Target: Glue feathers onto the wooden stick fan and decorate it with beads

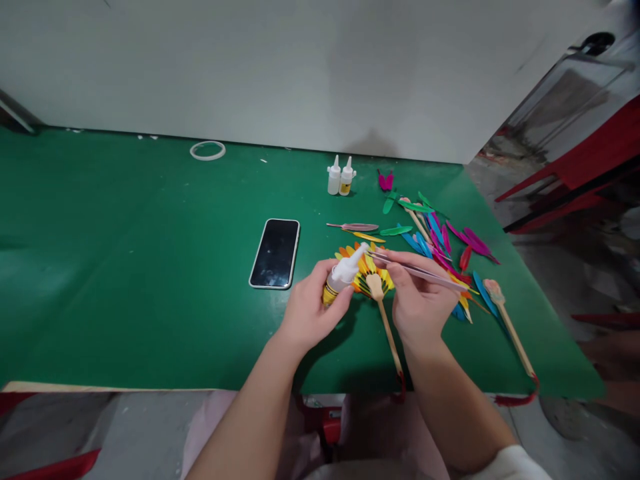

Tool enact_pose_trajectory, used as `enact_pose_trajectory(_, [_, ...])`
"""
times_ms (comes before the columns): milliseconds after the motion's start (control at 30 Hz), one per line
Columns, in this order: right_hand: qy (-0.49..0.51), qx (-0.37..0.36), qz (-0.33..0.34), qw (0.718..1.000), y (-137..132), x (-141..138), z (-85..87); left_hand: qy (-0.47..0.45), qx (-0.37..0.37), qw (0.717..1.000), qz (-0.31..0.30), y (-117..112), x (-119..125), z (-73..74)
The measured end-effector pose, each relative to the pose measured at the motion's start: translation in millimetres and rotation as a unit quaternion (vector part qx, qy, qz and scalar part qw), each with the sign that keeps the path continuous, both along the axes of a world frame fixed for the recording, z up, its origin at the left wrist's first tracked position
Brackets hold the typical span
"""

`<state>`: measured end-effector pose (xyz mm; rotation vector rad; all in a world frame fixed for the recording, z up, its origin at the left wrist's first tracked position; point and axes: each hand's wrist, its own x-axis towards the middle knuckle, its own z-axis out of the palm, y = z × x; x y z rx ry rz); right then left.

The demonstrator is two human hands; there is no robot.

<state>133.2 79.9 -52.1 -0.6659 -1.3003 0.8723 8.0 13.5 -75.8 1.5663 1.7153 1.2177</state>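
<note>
My left hand (315, 303) is closed around a small glue bottle (345, 270) with a yellow label, its white nozzle tilted up to the right. In my right hand (425, 297) is a pair of tweezers (420, 272), the points close to the nozzle tip; whether they touch or grip anything is too small to tell. Under both hands lies a feather fan (375, 287) of yellow and orange feathers, with a wooden handle (389, 333) pointing toward me and a dark red tassel. My hands partly hide its feathers.
Loose coloured feathers (440, 237) lie on the right of the green table (150, 267), around another wooden handle (515, 333). Two more small bottles (334, 180) stand near the wall. A phone (275, 254) lies left of my hands, and a white ring (207, 151) farther back.
</note>
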Motion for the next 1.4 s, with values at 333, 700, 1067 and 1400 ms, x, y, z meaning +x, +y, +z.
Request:
enact_pose_trajectory(333, [-0.002,-0.002,0.002,1.000,0.3,0.2,-0.4,0.006,-0.005,1.000,0.006,0.2,0.6,1.8])
enact_pose_trajectory(700, [0.005,0.000,0.008,1.000,0.3,0.5,-1.3,0.009,0.006,1.000,0.006,0.6,0.1,0.8])
enact_pose_trajectory(1067, [0.017,0.000,0.017,1.000,0.9,-0.6,-0.7,0.002,0.010,1.000,0.005,0.5,0.3,0.6])
enact_pose_trajectory(1400, [0.017,0.003,0.011,1.000,1.0,-0.4,-1.9,0.006,0.010,1.000,0.005,0.3,-0.2,1.2])
